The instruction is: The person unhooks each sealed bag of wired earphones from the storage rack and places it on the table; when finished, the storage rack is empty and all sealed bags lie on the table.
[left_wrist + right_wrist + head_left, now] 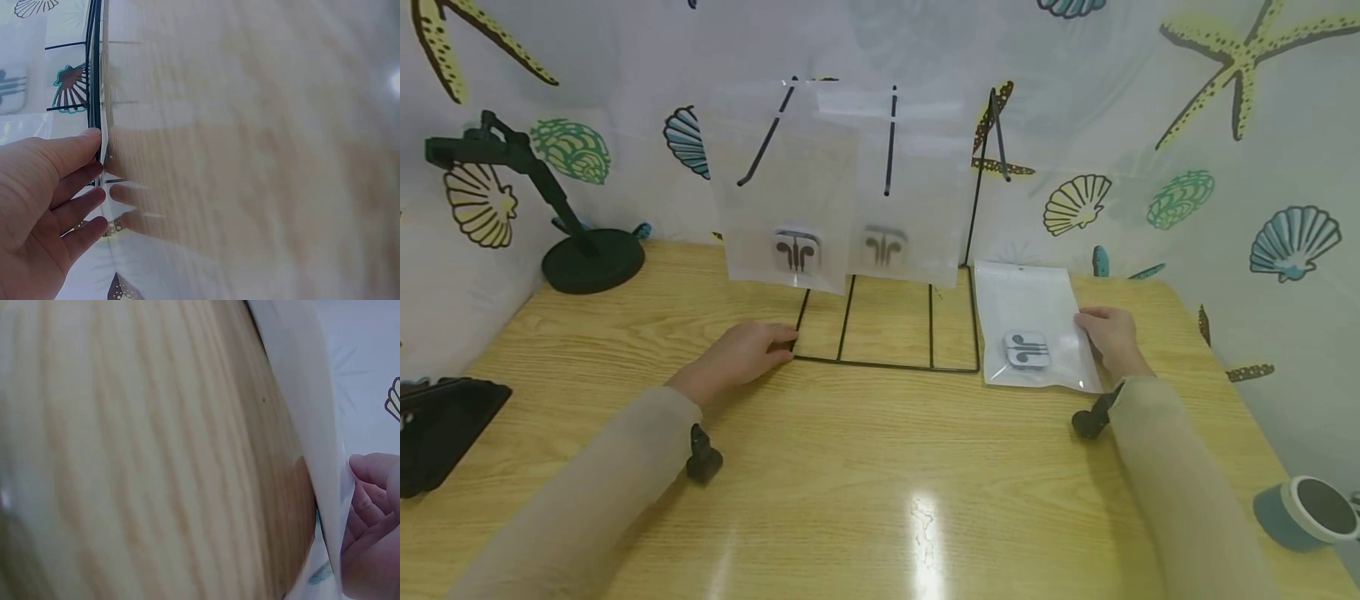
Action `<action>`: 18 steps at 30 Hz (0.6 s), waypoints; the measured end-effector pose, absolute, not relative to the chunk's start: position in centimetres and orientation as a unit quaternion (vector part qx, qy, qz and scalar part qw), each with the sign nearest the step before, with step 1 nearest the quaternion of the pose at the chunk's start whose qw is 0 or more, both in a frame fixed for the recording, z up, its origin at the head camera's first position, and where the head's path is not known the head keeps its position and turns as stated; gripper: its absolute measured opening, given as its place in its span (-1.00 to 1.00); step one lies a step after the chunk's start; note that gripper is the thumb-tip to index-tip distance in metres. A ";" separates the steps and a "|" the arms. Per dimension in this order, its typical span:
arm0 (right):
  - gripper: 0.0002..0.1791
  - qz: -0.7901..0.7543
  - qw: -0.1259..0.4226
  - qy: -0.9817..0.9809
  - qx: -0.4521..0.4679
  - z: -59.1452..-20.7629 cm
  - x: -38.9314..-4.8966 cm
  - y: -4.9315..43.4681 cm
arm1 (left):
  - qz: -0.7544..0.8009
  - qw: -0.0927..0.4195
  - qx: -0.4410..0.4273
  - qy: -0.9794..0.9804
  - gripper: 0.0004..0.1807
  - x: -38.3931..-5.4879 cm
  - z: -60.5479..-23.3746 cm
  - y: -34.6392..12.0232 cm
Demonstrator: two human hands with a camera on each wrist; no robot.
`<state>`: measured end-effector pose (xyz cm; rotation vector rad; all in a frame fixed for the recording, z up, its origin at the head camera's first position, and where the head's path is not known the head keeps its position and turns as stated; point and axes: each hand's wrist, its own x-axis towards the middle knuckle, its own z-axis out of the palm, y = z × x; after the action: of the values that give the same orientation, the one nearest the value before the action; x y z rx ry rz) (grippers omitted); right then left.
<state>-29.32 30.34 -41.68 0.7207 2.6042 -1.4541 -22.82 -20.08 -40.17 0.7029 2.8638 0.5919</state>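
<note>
My left hand (741,358) holds the front left corner of a black wire display rack (887,364), its thumb on the wire in the left wrist view. Two frosted zip bags hang from the rack's prongs, a left bag (775,200) and a middle bag (921,208), each with a small earphone case inside. The right prong (1000,137) is bare. To the rack's right, a third zip bag (1030,296) lies on the table, with an earphone case (1027,350) in its lower part. My right hand (1114,337) pinches this bag's right edge, which looks slightly lifted in the right wrist view.
A dark stand (591,258) with a jointed arm is at the back left. At the left edge lies a black object (452,429), partly cut off. A blue-grey mug (1288,517) stands at the front right. Behind the table hangs a shell-patterned sheet (1112,108).
</note>
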 end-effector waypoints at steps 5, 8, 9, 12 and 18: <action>-0.56 -0.465 0.031 0.856 0.225 -41.5 -29.2 30.6 | 0.194 0.067 0.231 0.951 -0.55 -22.9 -40.3 -20.1; -0.56 -0.463 0.027 0.860 0.211 -41.4 -29.1 31.0 | 0.195 0.067 0.231 0.951 -0.55 -22.9 -40.3 -20.1; -0.56 -0.466 0.023 0.861 0.204 -41.4 -29.0 31.2 | 0.196 0.066 0.231 0.951 -0.55 -22.9 -40.3 -20.1; -0.55 -0.480 0.016 0.858 0.182 -41.0 -28.6 31.9 | 0.197 0.068 0.230 0.951 -0.55 -22.9 -40.3 -20.1; -0.53 -0.495 -0.009 0.857 0.140 -39.3 -28.0 32.7 | 0.200 0.071 0.230 0.950 -0.55 -23.0 -40.4 -20.2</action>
<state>-28.02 32.68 -39.34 0.4430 2.7083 -1.5639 -22.95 -20.19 -40.40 0.6921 2.8568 0.6011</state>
